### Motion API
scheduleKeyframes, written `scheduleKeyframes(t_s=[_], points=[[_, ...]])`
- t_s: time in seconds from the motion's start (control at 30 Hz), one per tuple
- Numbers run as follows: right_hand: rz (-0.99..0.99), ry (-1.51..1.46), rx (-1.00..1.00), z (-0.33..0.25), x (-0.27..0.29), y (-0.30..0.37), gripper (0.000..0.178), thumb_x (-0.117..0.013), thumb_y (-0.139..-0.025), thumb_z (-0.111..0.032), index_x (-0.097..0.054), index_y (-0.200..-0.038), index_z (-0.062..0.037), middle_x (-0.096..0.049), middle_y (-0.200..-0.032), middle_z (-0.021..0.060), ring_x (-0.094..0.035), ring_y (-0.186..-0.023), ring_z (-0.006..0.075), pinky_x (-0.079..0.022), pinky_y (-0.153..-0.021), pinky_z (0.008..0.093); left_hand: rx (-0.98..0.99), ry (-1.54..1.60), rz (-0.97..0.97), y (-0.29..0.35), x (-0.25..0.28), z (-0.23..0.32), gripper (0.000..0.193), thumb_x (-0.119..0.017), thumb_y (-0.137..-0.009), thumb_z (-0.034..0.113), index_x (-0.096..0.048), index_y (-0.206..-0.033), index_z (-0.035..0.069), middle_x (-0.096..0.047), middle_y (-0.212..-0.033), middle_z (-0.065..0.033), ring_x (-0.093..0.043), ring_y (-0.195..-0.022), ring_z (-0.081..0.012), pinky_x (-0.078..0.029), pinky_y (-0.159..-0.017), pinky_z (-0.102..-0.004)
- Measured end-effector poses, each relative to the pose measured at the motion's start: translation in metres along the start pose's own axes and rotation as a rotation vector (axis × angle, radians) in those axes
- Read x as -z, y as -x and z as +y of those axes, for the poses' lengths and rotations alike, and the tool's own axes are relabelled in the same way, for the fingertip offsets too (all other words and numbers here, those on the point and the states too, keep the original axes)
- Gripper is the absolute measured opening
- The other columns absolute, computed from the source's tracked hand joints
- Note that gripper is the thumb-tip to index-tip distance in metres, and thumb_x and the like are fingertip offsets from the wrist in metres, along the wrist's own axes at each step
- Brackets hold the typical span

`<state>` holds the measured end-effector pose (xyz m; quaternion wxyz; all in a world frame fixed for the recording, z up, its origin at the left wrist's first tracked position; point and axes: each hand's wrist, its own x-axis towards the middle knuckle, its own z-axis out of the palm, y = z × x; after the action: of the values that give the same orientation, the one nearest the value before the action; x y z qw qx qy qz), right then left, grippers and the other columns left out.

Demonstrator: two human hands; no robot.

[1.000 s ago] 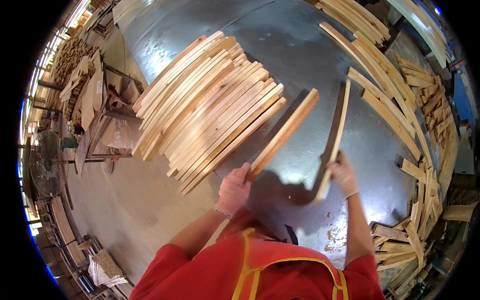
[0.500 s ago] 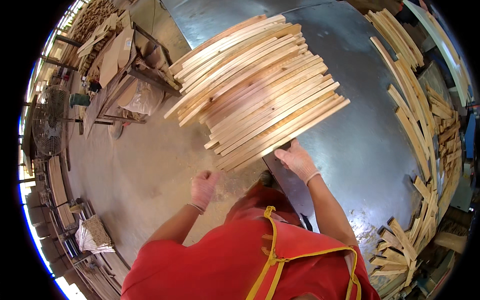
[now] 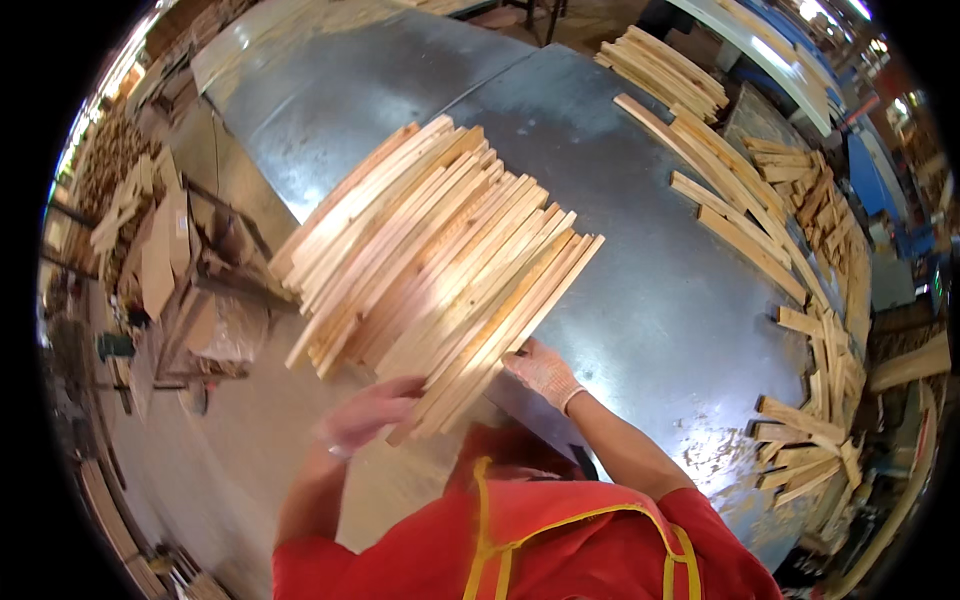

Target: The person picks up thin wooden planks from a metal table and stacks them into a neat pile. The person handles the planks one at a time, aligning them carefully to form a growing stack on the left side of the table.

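Just ahead of left grip [image 3: 372, 410] and right grip [image 3: 543, 374], wooden strips [image 3: 440, 262] are laid side by side, overhanging the surface [image 3: 655, 300]; whether either grip is pinching or spread cannot be told.

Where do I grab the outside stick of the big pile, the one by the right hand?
Maybe hold the outside stick by its near end, fingers under, coming from beside the right hand: that end pokes past the table, and other sticks crowd its left.
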<state>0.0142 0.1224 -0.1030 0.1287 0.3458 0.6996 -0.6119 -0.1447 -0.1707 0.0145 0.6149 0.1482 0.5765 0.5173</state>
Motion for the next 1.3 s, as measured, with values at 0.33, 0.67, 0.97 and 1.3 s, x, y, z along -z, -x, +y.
scheduleKeyframes(t_s=[0.33, 0.67, 0.97, 1.3], points=[[-0.044, -0.085, 0.249, -0.007, 0.006, 0.012, 0.095, -0.079, -0.088, -0.048, -0.042, -0.162, 0.0002, -0.066, -0.146, 0.0279, -0.065, -0.130, 0.0440, -0.050, -0.112, 0.0461, -0.364, -1.105, 0.464, -0.042, 0.023, -0.010, 0.060, -0.063, -0.093, 0.003, -0.057, -0.152, 0.001, -0.070, -0.129, -0.0181, -0.068, -0.121, -0.0305, -0.053, -0.104, -0.0395], [0.853, -0.060, 0.180, 0.176, 0.194, 0.085, 0.068, -0.068, -0.089, -0.033, -0.056, -0.150, -0.0038, -0.074, -0.124, 0.0255, -0.069, -0.120, 0.0415, -0.053, -0.102, 0.0465, -0.345, -2.117, 0.788, -0.074, -0.030, 0.040, 0.049, -0.059, -0.104, 0.028, -0.064, -0.142, -0.002, -0.068, -0.139, -0.0271, -0.061, -0.134, -0.0449, -0.047, -0.115, -0.0554], [1.756, -0.236, -0.587, 0.387, 0.457, 0.430, 0.077, -0.072, -0.090, -0.038, -0.050, -0.157, -0.0059, -0.062, -0.147, 0.0279, -0.059, -0.135, 0.0465, -0.050, -0.111, 0.0496, -1.189, -1.589, -0.043, -0.313, -0.327, 0.016, 0.051, -0.070, -0.104, 0.033, -0.064, -0.145, 0.003, -0.070, -0.137, -0.0157, -0.069, -0.116, -0.0354, -0.057, -0.097, -0.0510], [1.714, -0.412, -0.986, 0.526, 0.529, 0.536, 0.116, -0.084, -0.079, -0.067, -0.042, -0.164, -0.0010, -0.054, -0.158, 0.0266, -0.055, -0.144, 0.0413, -0.047, -0.119, 0.0481, -0.835, -1.600, -0.546, -0.484, -0.737, -0.053, 0.098, -0.093, -0.071, 0.030, -0.049, -0.153, 0.000, -0.061, -0.144, -0.0256, -0.054, -0.139, -0.0443, -0.046, -0.116, -0.0504]])
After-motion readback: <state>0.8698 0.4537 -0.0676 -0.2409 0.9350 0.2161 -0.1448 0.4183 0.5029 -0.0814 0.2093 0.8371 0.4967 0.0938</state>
